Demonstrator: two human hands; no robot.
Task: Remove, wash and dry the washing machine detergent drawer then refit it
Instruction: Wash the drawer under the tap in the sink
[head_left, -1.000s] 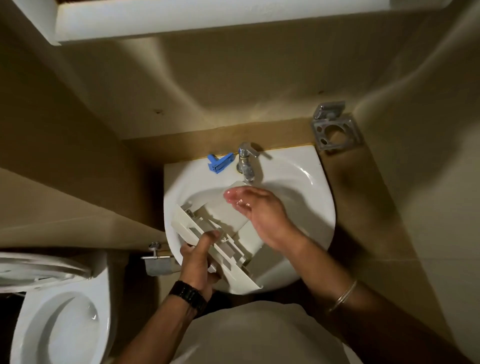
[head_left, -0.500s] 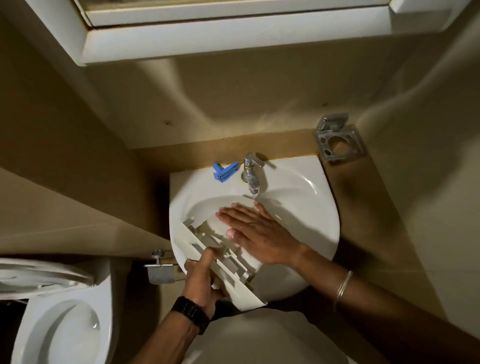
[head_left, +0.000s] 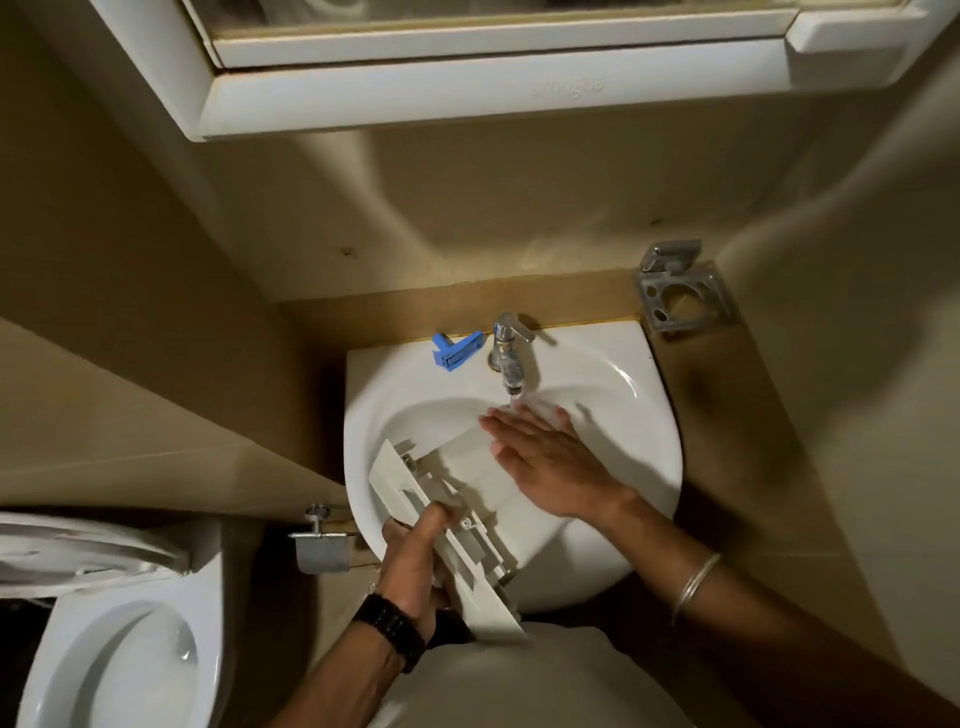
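The white detergent drawer (head_left: 457, 499) lies tilted in the white sink (head_left: 644, 447), its front panel toward the near left rim. My left hand (head_left: 415, 561) grips that front panel, thumb over its top edge. My right hand (head_left: 540, 452) lies flat with straight fingers on the drawer's far end, fingertips under the thin stream of water from the chrome tap (head_left: 509, 353). A blue plastic drawer insert (head_left: 457, 351) rests on the sink's back ledge, left of the tap.
A toilet (head_left: 119, 649) with raised seat stands at the lower left. A chrome paper holder (head_left: 322, 545) hangs left of the sink. A metal cup holder (head_left: 680, 291) is fixed on the wall at the right. A white cabinet (head_left: 493, 88) overhangs above.
My right hand has slid along the drawer toward the tap, its fingers now flat under the running water. My left hand keeps its grip on the front panel.
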